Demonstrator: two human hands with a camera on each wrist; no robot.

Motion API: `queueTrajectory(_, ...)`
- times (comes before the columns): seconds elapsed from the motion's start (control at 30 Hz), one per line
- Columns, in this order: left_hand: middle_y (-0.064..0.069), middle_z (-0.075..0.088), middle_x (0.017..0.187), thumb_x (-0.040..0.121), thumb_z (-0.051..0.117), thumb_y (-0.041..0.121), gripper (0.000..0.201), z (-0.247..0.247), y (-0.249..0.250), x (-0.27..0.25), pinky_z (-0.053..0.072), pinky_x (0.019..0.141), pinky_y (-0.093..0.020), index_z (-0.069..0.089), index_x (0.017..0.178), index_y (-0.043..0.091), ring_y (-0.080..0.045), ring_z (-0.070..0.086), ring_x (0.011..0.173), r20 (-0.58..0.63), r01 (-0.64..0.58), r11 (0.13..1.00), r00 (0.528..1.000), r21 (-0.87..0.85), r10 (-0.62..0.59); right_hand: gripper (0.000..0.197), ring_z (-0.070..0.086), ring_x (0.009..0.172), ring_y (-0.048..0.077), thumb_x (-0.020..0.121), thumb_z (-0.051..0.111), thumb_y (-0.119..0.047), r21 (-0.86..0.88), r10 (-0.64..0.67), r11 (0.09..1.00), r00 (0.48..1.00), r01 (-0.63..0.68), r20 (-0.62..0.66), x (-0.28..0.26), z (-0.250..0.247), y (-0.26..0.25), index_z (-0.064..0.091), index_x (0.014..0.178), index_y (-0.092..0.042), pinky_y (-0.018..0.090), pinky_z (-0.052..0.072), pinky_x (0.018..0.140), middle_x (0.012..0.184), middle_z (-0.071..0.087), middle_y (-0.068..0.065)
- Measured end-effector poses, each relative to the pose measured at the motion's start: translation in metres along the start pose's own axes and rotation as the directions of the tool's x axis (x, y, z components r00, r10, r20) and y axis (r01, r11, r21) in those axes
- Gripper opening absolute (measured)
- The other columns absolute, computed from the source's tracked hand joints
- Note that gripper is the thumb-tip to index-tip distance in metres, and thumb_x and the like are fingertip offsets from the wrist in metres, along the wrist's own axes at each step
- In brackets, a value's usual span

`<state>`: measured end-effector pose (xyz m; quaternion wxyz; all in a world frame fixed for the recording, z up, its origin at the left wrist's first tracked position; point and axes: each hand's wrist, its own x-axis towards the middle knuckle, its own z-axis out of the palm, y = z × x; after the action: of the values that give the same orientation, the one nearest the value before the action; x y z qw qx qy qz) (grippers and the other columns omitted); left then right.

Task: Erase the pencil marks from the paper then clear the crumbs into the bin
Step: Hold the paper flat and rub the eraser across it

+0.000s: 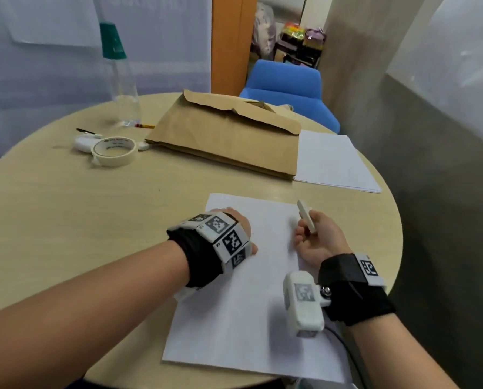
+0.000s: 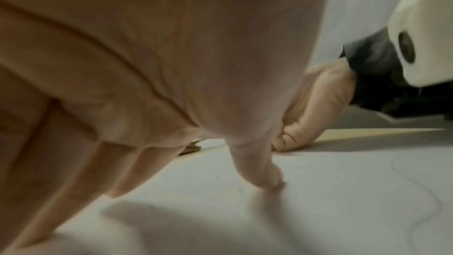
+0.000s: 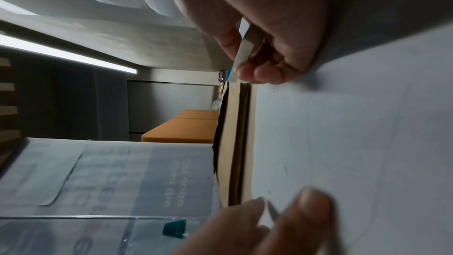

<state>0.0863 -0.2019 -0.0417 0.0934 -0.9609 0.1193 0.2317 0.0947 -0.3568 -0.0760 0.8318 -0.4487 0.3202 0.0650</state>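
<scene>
The paper (image 1: 243,299) is laid flat on the round tabletop (image 1: 94,203) and is pressed down by the straight fingers of the left hand (image 1: 236,228). A white eraser (image 1: 305,216) is pinched in the right hand (image 1: 316,237), raised just above the sheet's right edge

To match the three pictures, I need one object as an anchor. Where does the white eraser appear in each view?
Head: the eraser is right of centre, pinched in the right hand above the paper.
Left wrist: not visible; only the right hand's curled fingers show, at centre right.
Right wrist: upper centre, a pale bar between thumb and fingers.
Shared landmark: the brown envelope, beyond the paper's far edge.
</scene>
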Motion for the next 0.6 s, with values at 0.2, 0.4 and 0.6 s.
queueTrajectory(0.2, -0.003, -0.021, 0.157, 0.093, 0.038, 0.052, 0.084, 0.021, 0.024, -0.013, 0.003, 0.118, -0.046, -0.011, 0.15, 0.014, -0.023, -0.009, 0.147, -0.065, -0.385, 0.917, 0.918, 0.102, 0.392, 0.029, 0.029, 0.027, 0.008, 0.095, 0.038, -0.025, -0.017, 0.07, 0.998, 0.988, -0.068, 0.14, 0.006, -0.01, -0.002, 0.046, 0.071, -0.012, 0.013, 0.024, 0.03, 0.036, 0.032, -0.005)
queueTrajectory(0.4, 0.001, -0.021, 0.157, 0.093, 0.027, 0.06, 0.081, 0.047, 0.003, -0.015, -0.003, 0.118, -0.041, -0.015, 0.149, 0.019, -0.016, -0.013, 0.146, 0.07, -0.463, 0.886, 0.884, -0.002, 0.462, 0.027, 0.027, 0.028, 0.007, 0.095, 0.036, -0.022, -0.083, 0.094, 0.993, 0.981, -0.081, 0.169, 0.004, -0.012, -0.001, 0.044, 0.072, -0.011, 0.013, 0.021, 0.03, 0.038, 0.03, -0.005)
queueTrajectory(0.6, -0.012, -0.017, 0.157, 0.084, 0.024, 0.074, 0.101, 0.035, -0.052, -0.003, -0.006, 0.117, -0.048, -0.011, 0.148, 0.005, -0.024, -0.01, 0.147, 0.063, 0.096, 0.994, 0.993, 0.046, -0.099, 0.025, 0.025, 0.028, 0.007, 0.095, 0.036, -0.021, -0.081, 0.082, 0.994, 0.982, -0.069, 0.171, 0.003, -0.014, 0.0, 0.044, 0.073, -0.011, 0.015, 0.02, 0.03, 0.037, 0.03, -0.006)
